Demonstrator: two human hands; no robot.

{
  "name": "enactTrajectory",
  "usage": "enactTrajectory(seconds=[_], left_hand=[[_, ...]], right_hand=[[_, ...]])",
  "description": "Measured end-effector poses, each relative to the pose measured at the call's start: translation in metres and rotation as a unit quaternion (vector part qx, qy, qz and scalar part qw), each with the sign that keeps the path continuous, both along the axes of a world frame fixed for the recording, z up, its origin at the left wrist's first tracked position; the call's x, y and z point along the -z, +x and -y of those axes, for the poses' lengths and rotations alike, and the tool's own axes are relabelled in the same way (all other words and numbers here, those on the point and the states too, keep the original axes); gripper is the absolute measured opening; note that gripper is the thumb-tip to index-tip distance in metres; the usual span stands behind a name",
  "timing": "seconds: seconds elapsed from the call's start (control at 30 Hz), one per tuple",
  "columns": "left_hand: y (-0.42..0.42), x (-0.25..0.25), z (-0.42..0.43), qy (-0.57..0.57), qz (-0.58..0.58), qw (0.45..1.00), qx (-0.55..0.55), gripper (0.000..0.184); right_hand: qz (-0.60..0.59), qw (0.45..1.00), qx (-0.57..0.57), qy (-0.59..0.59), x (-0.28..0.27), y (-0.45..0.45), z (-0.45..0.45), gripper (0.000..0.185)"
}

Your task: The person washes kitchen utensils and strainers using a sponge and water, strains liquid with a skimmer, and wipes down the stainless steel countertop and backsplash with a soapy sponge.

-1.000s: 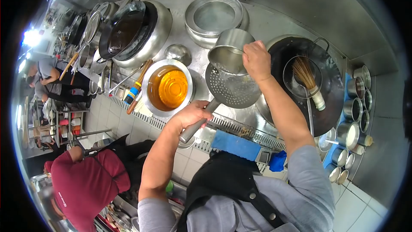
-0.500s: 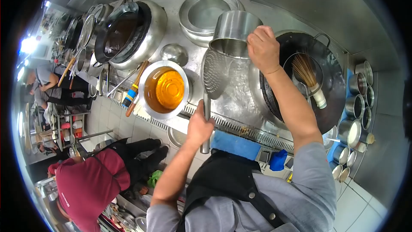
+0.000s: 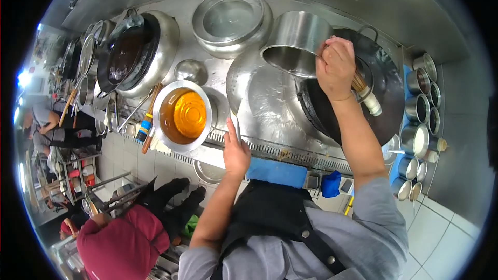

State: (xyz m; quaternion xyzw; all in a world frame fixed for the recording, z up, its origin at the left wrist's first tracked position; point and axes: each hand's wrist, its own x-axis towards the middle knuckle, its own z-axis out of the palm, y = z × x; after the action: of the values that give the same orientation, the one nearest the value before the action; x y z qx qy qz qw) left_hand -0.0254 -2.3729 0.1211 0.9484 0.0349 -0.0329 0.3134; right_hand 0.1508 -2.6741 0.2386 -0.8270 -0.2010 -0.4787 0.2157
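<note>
My left hand (image 3: 237,154) is closed round the handle of a perforated skimmer (image 3: 237,85), whose bowl is tilted nearly edge-on above the steel counter. My right hand (image 3: 336,67) grips the rim of a steel pot (image 3: 298,36), tipped with its dark opening toward me. Left of the skimmer stands a steel basin (image 3: 206,130) of amber liquid. Behind my right hand, a bamboo brush (image 3: 370,98) lies over the large black wok (image 3: 389,72), partly hidden by the hand.
A round lidded-looking vessel (image 3: 228,15) stands at the back, with a ladle bowl (image 3: 191,71) before it. Another wok (image 3: 126,54) is on the left. Several small containers (image 3: 417,109) line the right. A co-worker's red shirt (image 3: 124,243) shows lower left; a blue cloth (image 3: 277,172) lies at the counter edge.
The skimmer has turned from face-up to nearly edge-on and moved away from under the pot. My right hand has shifted right with the pot. The view has moved slightly.
</note>
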Motion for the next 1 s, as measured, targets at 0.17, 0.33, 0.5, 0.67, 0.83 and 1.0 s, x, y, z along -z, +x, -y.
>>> enactTrajectory(seconds=[0.17,0.33,0.5,0.67,0.83,1.0], left_hand=[[-0.011,0.007,-0.005,-0.478,-0.213,0.850,-0.059,0.075],[-0.037,0.039,-0.025,-0.540,-0.314,0.779,-0.052,0.048],[-0.056,0.080,-0.042,-0.487,-0.339,0.805,-0.020,0.029],[-0.065,0.120,-0.062,-0.232,-0.246,0.931,0.134,0.035],[-0.042,0.074,-0.051,-0.199,-0.108,0.973,0.038,0.051],[-0.005,0.087,-0.044,-0.305,-0.147,0.937,-0.080,0.047]], right_hand=[[-0.053,0.990,0.052,0.121,0.005,-0.034,-0.021,0.016],[-0.337,0.875,0.177,0.298,0.070,-0.091,-0.068,0.014],[-0.404,0.814,0.202,0.365,0.160,-0.139,-0.116,0.018],[-0.492,0.777,0.205,0.334,0.177,-0.169,-0.113,0.018],[-0.396,0.857,-0.012,0.329,0.078,-0.235,-0.063,0.019],[-0.324,0.793,0.161,0.491,0.014,-0.329,0.137,0.011]])
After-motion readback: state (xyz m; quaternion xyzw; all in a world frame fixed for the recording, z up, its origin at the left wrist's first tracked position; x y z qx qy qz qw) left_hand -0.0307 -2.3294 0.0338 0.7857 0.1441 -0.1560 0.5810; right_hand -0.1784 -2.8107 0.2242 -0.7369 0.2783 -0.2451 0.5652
